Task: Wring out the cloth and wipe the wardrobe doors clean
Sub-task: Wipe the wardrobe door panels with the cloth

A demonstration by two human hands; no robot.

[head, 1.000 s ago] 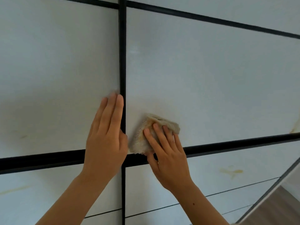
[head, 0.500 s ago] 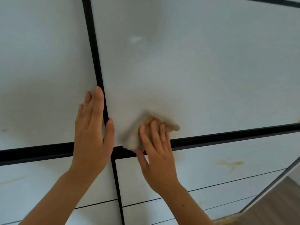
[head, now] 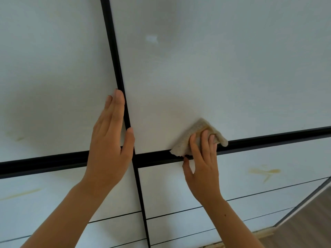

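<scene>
Shifted toward 3 o'clock along the black rail [head: 268, 139], the right hand [head: 202, 167] presses the beige cloth [head: 194, 136] straight-fingered onto the white wardrobe doors [head: 53, 68]. At its 9 o'clock the left hand [head: 109, 145] lies flat and open across the vertical strip [head: 114, 56]. Bare panel [head: 215, 77] spreads toward 12 o'clock; a yellow stain [head: 264, 171] sits at 4 o'clock.

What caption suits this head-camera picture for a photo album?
Right hand presses a beige cloth to the white wardrobe door at its black rail; left hand rests flat alongside.
</scene>
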